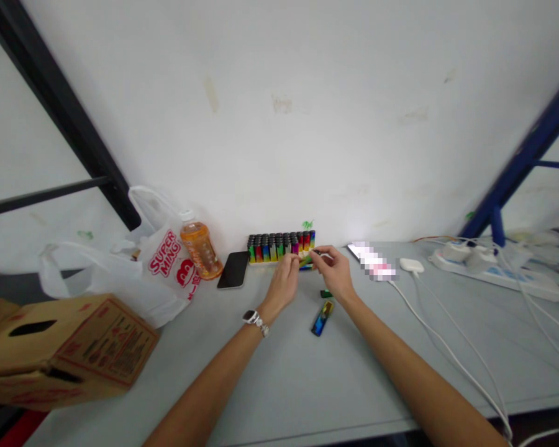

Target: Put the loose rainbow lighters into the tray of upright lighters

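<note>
Plainly, everything centres on the block of lighters (279, 243), which stands upright in close rows against the wall (279, 155), black tops above bodies of green, red, blue, yellow and purple. Just in front of the block's right half, the two hands meet over one yellow-green lighter (306, 261), tilted between them. The right hand (335, 270), at the block's front right corner, has its thumb and fingers closed in a pinch on that lighter's far end. The left hand (284, 279), directly before the block, is curled with its fingertips at the other end — whether it truly grips, I cannot tell. A silver watch (250, 316) sits on the left wrist.

Nearer the person than the block, and a little to its right, a small dark green piece (325, 293) lies on the table (279, 385); past it, farther from the block, is a blue-and-yellow lighter (323, 318).

Left of the block come a dark phone (233, 270) just beside it, then a bottle (200, 247) of orange drink, a white bag (163, 267) with red print and a cardboard box (93, 347). Right of the block — a lit phone (366, 257), partly pixelated, a white charger (410, 266) and, well apart, a power strip (498, 273).
</note>
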The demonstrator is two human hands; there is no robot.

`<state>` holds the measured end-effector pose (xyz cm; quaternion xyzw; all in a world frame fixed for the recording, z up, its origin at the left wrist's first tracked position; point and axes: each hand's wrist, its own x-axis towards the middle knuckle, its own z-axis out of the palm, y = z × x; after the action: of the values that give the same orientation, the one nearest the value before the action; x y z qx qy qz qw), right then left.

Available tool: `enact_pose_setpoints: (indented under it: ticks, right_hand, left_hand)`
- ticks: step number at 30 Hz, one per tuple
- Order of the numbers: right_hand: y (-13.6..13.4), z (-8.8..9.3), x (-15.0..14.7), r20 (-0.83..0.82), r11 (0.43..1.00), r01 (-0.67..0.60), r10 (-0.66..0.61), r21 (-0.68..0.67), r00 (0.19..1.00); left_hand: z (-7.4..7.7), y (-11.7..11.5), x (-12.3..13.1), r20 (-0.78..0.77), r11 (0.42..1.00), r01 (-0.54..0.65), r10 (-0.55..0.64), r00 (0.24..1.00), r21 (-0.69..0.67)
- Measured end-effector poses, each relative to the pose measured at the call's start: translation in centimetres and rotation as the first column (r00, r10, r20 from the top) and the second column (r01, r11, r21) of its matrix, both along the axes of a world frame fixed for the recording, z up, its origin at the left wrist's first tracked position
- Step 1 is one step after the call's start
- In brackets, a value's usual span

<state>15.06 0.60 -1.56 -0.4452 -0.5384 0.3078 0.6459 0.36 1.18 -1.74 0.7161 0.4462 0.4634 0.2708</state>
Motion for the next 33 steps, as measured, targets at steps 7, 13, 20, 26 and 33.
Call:
enact_pose_setpoints:
  ticks: [7, 13, 20, 26, 33]
  right_hand:
    - [1.3, -0.1, 3.8, 0.013, 0.971, 0.233, -0.235, 0.057, 0.972]
    - [2.9, -0.9, 4.1, 0.216, 0.957, 0.273, -0.287, 0.095, 0.933]
    - [7.1, -0.4, 3.9, 0.474, 0.962, 0.197, -0.265, 0.190, 0.840]
    - [9.8, -0.4, 4.2, 0.650, 0.970, 0.139, -0.238, 0.201, 0.722]
    - [9.0, 0.4, 4.0, 0.796, 0.950, 0.254, -0.293, 0.181, 0.529]
  left_hand:
    - [-0.7, 1.3, -0.2, -0.685, 0.947, 0.224, -0.006, 0.728, 0.229]
    - [-0.8, -0.2, -0.6, -0.770, 0.939, 0.243, 0.035, 0.637, 0.243]
    - [-1.0, -0.2, -2.0, -0.703, 0.960, 0.220, -0.034, 0.711, 0.175]
    - [-1.6, 0.2, -2.8, -0.647, 0.965, 0.218, -0.073, 0.759, 0.146]
    - [-1.3, 0.1, -2.8, -0.628, 0.982, 0.152, -0.051, 0.777, 0.108]
